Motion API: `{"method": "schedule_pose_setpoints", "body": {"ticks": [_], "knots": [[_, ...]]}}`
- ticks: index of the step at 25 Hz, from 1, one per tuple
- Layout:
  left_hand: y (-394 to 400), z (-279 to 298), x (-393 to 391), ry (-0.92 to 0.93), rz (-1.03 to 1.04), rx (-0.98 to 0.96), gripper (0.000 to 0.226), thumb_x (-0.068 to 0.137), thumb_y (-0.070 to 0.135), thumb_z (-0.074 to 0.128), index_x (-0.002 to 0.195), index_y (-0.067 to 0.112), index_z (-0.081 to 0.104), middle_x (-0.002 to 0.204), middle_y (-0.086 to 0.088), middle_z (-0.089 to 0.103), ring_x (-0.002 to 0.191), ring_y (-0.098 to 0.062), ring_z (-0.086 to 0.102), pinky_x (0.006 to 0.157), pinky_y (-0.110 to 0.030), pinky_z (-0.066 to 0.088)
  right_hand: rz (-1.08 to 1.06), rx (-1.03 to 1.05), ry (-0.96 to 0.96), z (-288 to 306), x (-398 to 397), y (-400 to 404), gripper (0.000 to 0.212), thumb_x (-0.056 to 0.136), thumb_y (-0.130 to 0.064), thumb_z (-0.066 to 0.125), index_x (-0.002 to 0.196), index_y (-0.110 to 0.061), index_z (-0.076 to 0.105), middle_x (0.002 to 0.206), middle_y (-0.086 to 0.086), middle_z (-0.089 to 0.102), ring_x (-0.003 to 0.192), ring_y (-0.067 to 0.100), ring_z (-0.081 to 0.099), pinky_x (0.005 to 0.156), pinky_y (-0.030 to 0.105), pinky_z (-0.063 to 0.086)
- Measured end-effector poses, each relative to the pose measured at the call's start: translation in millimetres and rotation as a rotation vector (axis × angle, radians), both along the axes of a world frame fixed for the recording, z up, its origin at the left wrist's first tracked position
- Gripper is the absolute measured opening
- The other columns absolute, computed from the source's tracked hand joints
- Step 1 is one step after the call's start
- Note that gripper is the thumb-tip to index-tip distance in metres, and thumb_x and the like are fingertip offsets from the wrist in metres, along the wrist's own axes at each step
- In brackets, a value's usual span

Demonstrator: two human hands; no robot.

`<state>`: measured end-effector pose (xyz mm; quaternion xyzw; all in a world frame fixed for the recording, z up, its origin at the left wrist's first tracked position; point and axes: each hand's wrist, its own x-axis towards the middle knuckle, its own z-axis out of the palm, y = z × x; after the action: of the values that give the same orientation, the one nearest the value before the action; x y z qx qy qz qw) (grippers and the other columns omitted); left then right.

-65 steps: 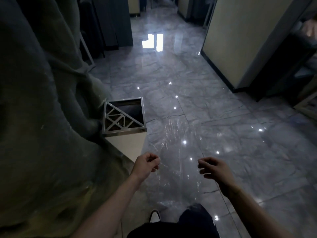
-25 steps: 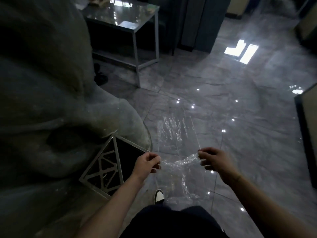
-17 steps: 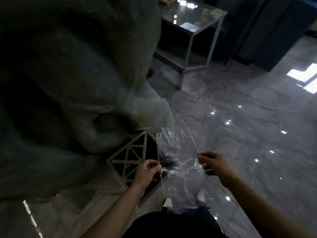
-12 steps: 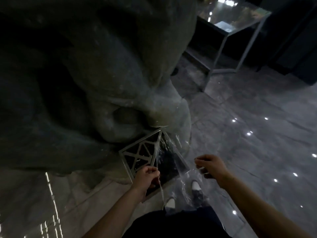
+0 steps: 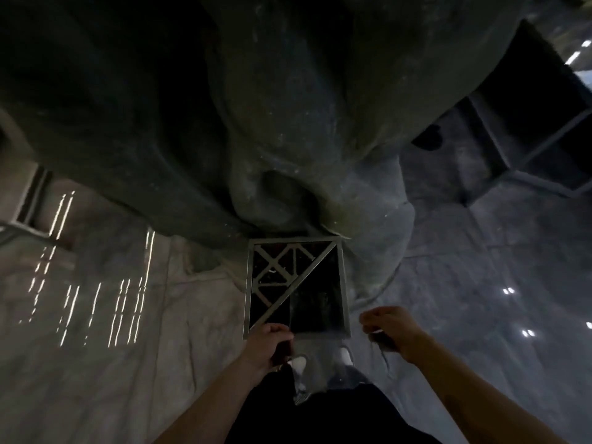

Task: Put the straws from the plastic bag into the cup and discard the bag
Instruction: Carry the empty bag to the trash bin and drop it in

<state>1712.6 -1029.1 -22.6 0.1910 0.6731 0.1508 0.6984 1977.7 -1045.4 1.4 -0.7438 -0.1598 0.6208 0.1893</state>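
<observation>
I am looking straight down at a square metal-framed bin [image 5: 344, 283] whose top is half lattice and half open. The clear plastic bag [image 5: 315, 315] is stretched between my two hands over the bin's open half, and its lower part hangs toward my legs. My left hand [image 5: 270, 344] pinches the bag's left edge at the bin's near rim. My right hand [image 5: 389, 331] pinches its right edge just to the right of the bin. No straws or cup are in view.
A large rough grey sculpted mass [image 5: 256, 107] rises right behind the bin and fills the upper view. Glossy tiled floor [image 5: 480, 315] lies to the right, and a metal-framed table [image 5: 538, 129] stands at the upper right. My white shoes [image 5: 299, 363] are at the bin's near side.
My view has swung left and down, so the bin is now directly below and squared up. Both hands carried the bag over the bin's open half.
</observation>
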Motion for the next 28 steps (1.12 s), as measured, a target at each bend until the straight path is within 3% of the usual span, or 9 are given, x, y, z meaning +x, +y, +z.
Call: {"method": "schedule_pose_setpoints", "body": {"ticks": [5,9,12,15,17,19,23,25,28], "knots": [[-26,5,12,-0.041,0.248,-0.051,0.009,0.085,-0.006,0.059,0.092,0.0,0.061,0.064,-0.015,0.056,0.048,-0.02,0.055,0.046,-0.024,0.044,0.161,-0.037,0.064,1,3,15,0.017,0.088,-0.01,0.064,0.103,-0.004,0.069,0.074,0.01,0.069,0.051,0.013,0.063,0.045,0.02,0.047],[-26,7,15,-0.078,0.409,-0.118,0.013,0.086,-0.001,0.057,0.076,0.002,0.064,0.062,-0.013,0.058,0.05,-0.022,0.056,0.05,-0.026,0.042,0.354,0.079,0.091,5,11,24,0.027,0.094,-0.009,0.054,0.12,-0.017,0.06,0.103,0.009,0.067,0.066,0.017,0.068,0.05,0.024,0.053],[-13,2,13,-0.072,0.434,-0.153,0.034,0.088,-0.001,0.052,0.056,0.006,0.056,0.044,-0.007,0.052,0.035,-0.015,0.049,0.037,-0.02,0.037,0.804,0.364,-0.118,6,32,15,0.06,0.085,-0.009,0.068,0.134,-0.038,0.048,0.129,-0.006,0.054,0.106,0.01,0.059,0.082,0.026,0.055],[-1,-9,12,-0.049,0.381,-0.175,0.047,0.09,0.0,0.048,0.044,0.01,0.048,0.036,-0.002,0.046,0.028,-0.011,0.045,0.032,-0.014,0.034,1.032,0.572,-0.26,13,33,1,0.073,0.076,-0.04,0.075,0.133,-0.058,0.033,0.137,-0.027,0.035,0.121,-0.005,0.04,0.098,0.02,0.04],[6,-14,11,-0.023,0.333,-0.199,0.04,0.091,0.002,0.05,0.051,0.008,0.049,0.035,-0.002,0.047,0.026,-0.011,0.045,0.031,-0.013,0.036,0.989,0.673,-0.368,15,24,0,0.065,0.079,-0.046,0.07,0.132,-0.057,0.035,0.133,-0.03,0.033,0.117,-0.007,0.039,0.092,0.013,0.037],[9,-20,9,0.028,0.309,-0.211,0.029,0.09,0.002,0.054,0.062,0.007,0.051,0.036,-0.004,0.051,0.026,-0.011,0.048,0.033,-0.014,0.038,0.914,0.774,-0.435,14,16,2,0.046,0.084,-0.041,0.066,0.125,-0.05,0.049,0.125,-0.027,0.046,0.107,-0.005,0.05,0.082,0.01,0.041],[10,-26,5,0.089,0.209,-0.212,0.022,0.091,0.004,0.053,0.07,0.005,0.055,0.043,-0.005,0.055,0.034,-0.013,0.054,0.037,-0.017,0.041,0.917,0.77,-0.563,7,2,11,0.016,0.092,-0.033,0.059,0.104,-0.034,0.069,0.106,-0.015,0.069,0.088,-0.001,0.061,0.074,0.021,0.053],[11,-25,4,0.23,0.044,-0.14,0.017,0.093,0.006,0.047,0.081,0.004,0.059,0.062,-0.011,0.062,0.053,-0.023,0.061,0.05,-0.026,0.046,0.951,0.795,-0.615,1,-4,12,0.015,0.092,-0.029,0.059,0.101,-0.03,0.071,0.104,-0.013,0.071,0.088,0.003,0.062,0.072,0.026,0.056],[8,-23,-10,0.518,-0.317,0.243,0.029,0.09,0.004,0.046,0.115,0.011,0.06,0.103,-0.012,0.065,0.093,-0.032,0.066,0.078,-0.037,0.053,1.024,0.878,-0.656,-16,-15,7,0.013,0.09,-0.021,0.063,0.096,-0.025,0.073,0.098,-0.008,0.074,0.085,0.009,0.064,0.069,0.029,0.056]]}}
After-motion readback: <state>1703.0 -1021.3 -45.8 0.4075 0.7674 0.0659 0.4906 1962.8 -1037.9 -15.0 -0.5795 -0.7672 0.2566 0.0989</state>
